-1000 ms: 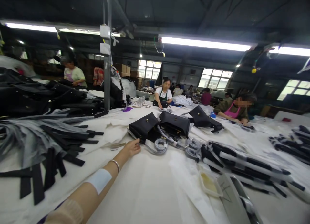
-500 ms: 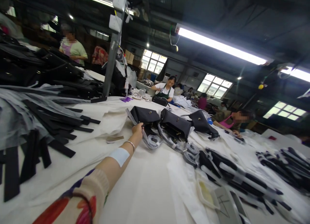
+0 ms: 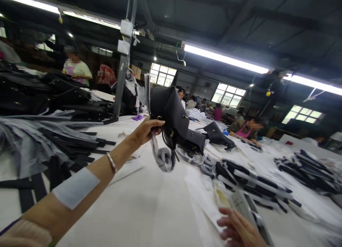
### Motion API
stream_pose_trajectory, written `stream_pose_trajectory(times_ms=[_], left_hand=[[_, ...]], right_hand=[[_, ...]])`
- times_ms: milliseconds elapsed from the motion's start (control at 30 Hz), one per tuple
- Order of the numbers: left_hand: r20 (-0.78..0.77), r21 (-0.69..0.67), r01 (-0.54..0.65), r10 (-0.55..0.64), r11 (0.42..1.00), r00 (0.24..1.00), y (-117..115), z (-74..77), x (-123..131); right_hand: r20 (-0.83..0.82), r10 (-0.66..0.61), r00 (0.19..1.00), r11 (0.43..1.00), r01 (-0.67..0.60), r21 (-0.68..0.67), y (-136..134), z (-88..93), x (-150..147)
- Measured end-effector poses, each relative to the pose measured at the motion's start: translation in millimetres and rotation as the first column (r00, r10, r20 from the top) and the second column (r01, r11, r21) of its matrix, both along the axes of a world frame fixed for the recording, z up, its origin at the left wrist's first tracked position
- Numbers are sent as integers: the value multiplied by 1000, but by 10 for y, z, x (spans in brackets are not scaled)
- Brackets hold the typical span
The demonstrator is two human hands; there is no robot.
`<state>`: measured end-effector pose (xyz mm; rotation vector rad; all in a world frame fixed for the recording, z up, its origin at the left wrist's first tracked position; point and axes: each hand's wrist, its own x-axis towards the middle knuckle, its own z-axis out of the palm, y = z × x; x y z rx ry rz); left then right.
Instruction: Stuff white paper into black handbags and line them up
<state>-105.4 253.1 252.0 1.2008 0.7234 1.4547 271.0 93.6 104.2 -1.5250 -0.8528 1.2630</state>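
My left hand grips the lower side edge of a black handbag, thumb pressed on top, and holds it raised over the white table. A wrapped grey strap coil dangles beneath the bag. At the lower right, my right hand is held with its fingers apart and nothing in it, near a white plastic tub and a grey device. Behind the held bag, a second black handbag and a third black handbag lie on the table.
Black straps in clear wrapping spread across the left side, below a pile of black bags. A metal post rises at the table. More wrapped black strips lie to the right. A co-worker in pink leans over the right side.
My left hand has lifted the handbag off the table and brought it closer, its strap coil now hanging. My right hand has come into view at the lower right.
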Motion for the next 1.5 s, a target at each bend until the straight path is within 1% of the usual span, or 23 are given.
stream_pose_trajectory(times_ms=[67, 133, 167, 200, 233, 300, 367, 433, 500, 600, 667, 733, 767, 800, 867, 933, 1000, 1067, 1133, 1233, 1300, 1433, 1500], left_hand=[[-125, 43, 115, -109, 992, 986, -407, -17, -113], [-297, 48, 247, -222, 968, 929, -795, -126, -168], [-418, 46, 317, -270, 947, 867, -966, -220, -179], [-602, 81, 388, -266, 918, 753, -1115, -340, -183], [-770, 120, 457, -208, 882, 603, -1237, -482, -186], [-929, 218, 531, 8, 819, 370, -1396, -809, -205], [-940, 336, 564, 232, 754, 250, -1461, -1147, -259], [-863, 498, 513, 458, 700, 213, -1477, -1450, -346], [-767, 625, 406, 622, 667, 159, -1496, -1709, -450], [-709, 698, 196, 703, 689, 52, -1593, -2040, -600], [-731, 682, 36, 680, 731, 51, -1710, -2196, -683], [-760, 628, -120, 640, 769, 117, -1854, -2230, -732], [-768, 595, -182, 620, 783, 160, -1933, -2183, -734], [-772, 563, -225, 603, 796, 201, -2014, -2092, -715], [-789, 513, -212, 554, 832, 265, -2183, -1814, -608], [-838, 480, -30, 468, 877, 280, -2351, -1525, -424], [-909, 405, 255, 356, 878, 216, -2499, -1378, -213], [-948, 315, 432, 299, 845, 105, -2606, -1445, -37], [-957, 262, 461, 291, 848, 9, -2660, -1663, 65], [-957, 245, 456, 289, 856, -28, -2663, -1973, 97], [-951, 267, 460, 309, 847, -16, -2642, -2032, 81], [-933, 331, 440, 358, 835, 22, -2612, -1840, -24], [-891, 445, 350, 447, 824, 80, -2628, -1704, -137]], right_hand=[[-286, 10, 958, 1000, -18, -25, 42, 138, -166], [-516, 25, 857, 1000, -22, 11, 23, 246, -278], [-589, 40, 807, 999, -22, 37, -8, 260, -319], [-629, 53, 775, 998, -26, 53, -53, 238, -355], [-641, 56, 765, 998, -31, 51, -111, 177, -390], [-616, 20, 787, 999, -37, -14, -260, -37, -464], [-576, -42, 817, 997, -6, -80, -441, -293, -540], [-543, -78, 836, 996, 37, -87, -620, -488, -596], [-501, -92, 861, 995, 54, -89, -759, -572, -610], [-313, -114, 943, 988, 75, -134, -859, -527, -543], [-78, -89, 993, 995, 85, -53, -885, -426, -473], [235, -38, 971, 992, 9, 127, -908, -285, -432], [401, -10, 916, 971, -88, 224, -921, -203, -439], [559, 14, 829, 929, -218, 300, -932, -122, -470], [803, 24, 595, 788, -506, 352, -938, 15, -604], [936, 11, 352, 610, -744, 273, -912, 66, -793], [990, 14, 137, 489, -865, 113, -868, 6, -962], [998, 49, -25, 438, -898, -44, -835, -132, -1054], [989, 81, -125, 442, -885, -148, -831, -280, -1076], [980, 79, -181, 469, -861, -197, -872, -421, -1113], [987, 43, -156, 480, -863, -158, -908, -461, -1217], [996, -85, 15, 421, -906, 50, -928, -461, -1552], [987, -116, 115, 401, -903, 152, -891, -378, -1655]])
